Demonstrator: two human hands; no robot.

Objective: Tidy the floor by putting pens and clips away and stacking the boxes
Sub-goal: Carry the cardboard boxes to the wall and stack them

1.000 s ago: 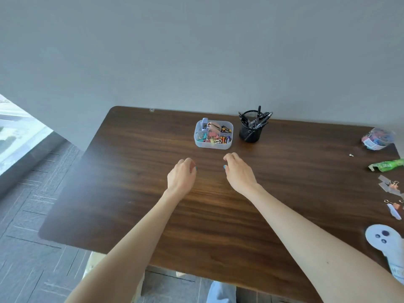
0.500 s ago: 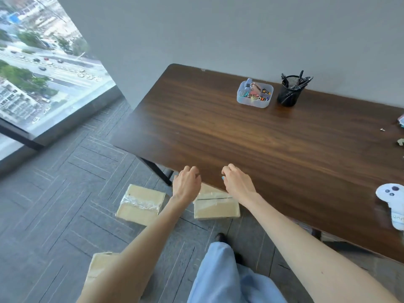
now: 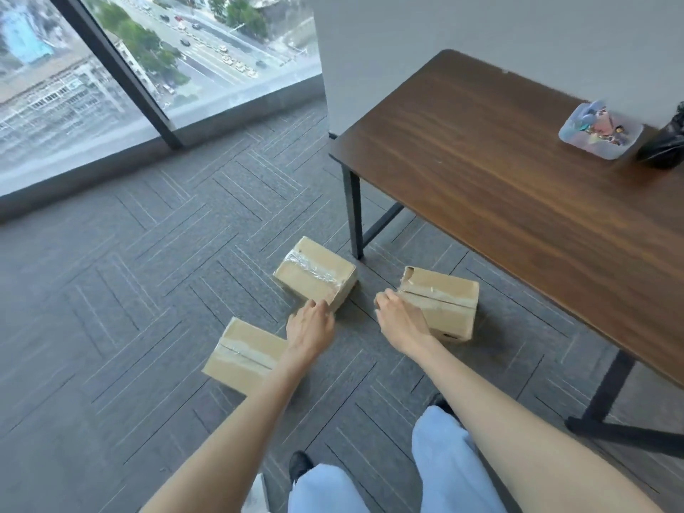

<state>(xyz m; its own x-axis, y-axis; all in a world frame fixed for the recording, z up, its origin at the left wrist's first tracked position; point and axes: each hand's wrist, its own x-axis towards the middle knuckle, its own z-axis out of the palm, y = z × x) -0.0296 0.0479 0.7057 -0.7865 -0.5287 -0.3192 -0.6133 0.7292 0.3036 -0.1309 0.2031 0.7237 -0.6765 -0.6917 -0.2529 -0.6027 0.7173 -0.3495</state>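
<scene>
1. Three taped cardboard boxes lay on the grey carpeted floor (image 3: 122, 290), none of them stacked on another.
2. The far box (image 3: 314, 277) sat at about 12 o'clock from the left hand (image 3: 310, 327), near the foot of the counter's leg (image 3: 354, 212).
3. The near box (image 3: 242, 355) lay at roughly 8 o'clock from that same hand, its right end hidden behind the left wrist and forearm.
4. The right box (image 3: 444, 303) rested at about 3 o'clock from the right hand (image 3: 401, 322), just at the edge of the counter (image 3: 518, 187) above it, with a torn corner at its top left.
5. The left hand hung palm down with loosely curled fingers over the near corner of the far box; its grip was released and held nothing, though whether the fingertips touched the cardboard could not be told.
6. The right hand hovered palm down beside the left end of the right box, fingers bent and grip likewise released; contact with the box could not be judged.
7. On the counter, at about 2 o'clock from the hands, a clear tray of coloured clips (image 3: 599, 133) stood just beside a black pen cup (image 3: 664, 149), which was cut off by the frame's right edge.
8. The person's light blue trouser legs (image 3: 448, 472) and a dark shoe (image 3: 299, 464) showed at 6 o'clock.
9. A large window (image 3: 111, 68) filled the 10 to 11 o'clock area.
</scene>
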